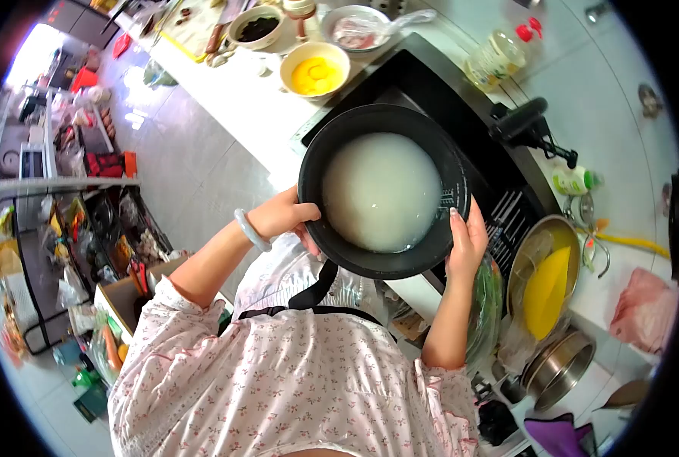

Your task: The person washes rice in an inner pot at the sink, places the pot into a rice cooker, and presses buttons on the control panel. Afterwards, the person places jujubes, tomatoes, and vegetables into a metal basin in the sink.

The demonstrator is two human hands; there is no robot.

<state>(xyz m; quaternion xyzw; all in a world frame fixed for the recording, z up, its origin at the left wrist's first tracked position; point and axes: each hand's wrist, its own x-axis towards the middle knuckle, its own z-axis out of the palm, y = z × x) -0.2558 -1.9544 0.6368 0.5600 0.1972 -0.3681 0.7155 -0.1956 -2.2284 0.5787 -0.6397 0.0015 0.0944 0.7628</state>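
Between my two hands is a black rice cooker inner pot [313, 164], held by its rim in front of my body. Cloudy whitish water [381, 190] fills its lower part, and level marks show on the inner right wall. What lies under the water cannot be made out. My left hand [286, 217], with a pale bangle on the wrist, grips the left side, thumb over the rim. On the right side, my right hand [467, 236] clasps the rim with its thumb on top. The fingers beneath the pot are partly hidden.
Behind the pot lies a black cooktop [400, 76]. A bowl of egg yolks [317, 70], a bowl of dark pieces [256, 29] and a plastic-covered bowl [355, 30] stand on the counter. An oil bottle [496, 59] is at right, metal pots [560, 369] lower right, shelves [57, 183] left.
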